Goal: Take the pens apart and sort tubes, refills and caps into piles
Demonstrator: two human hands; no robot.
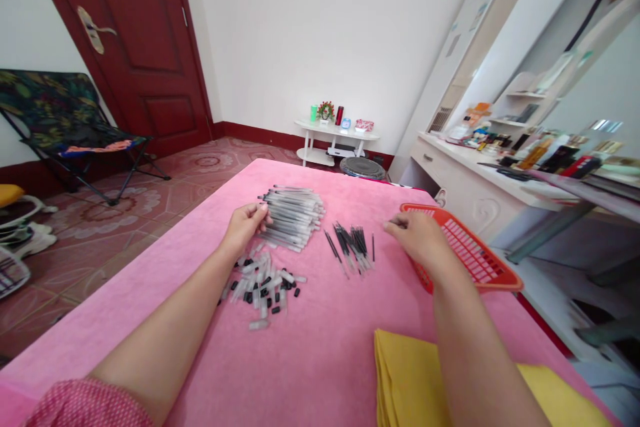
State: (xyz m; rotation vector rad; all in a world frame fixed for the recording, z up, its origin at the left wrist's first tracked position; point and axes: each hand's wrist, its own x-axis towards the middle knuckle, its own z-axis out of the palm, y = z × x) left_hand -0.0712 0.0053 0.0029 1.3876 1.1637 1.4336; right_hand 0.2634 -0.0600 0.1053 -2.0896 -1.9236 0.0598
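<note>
A pile of clear pen barrels (294, 215) lies on the pink cloth. My left hand (245, 225) reaches into its left side, fingers curled around a barrel. To the right lies a small bunch of black pen refills (351, 243). My right hand (417, 235) hovers just right of the refills, beside the red basket (475, 257), with its fingertips pinched together; what they hold is too small to see. A scatter of clear and black pen caps (264, 283) lies beneath my left wrist.
The pink cloth (320, 347) covers a wide surface. A folded yellow cloth (415, 380) lies at the near right. A white dresser (480, 187) crowded with bottles stands to the right, a folding chair (65, 127) and a red door (140, 40) to the left.
</note>
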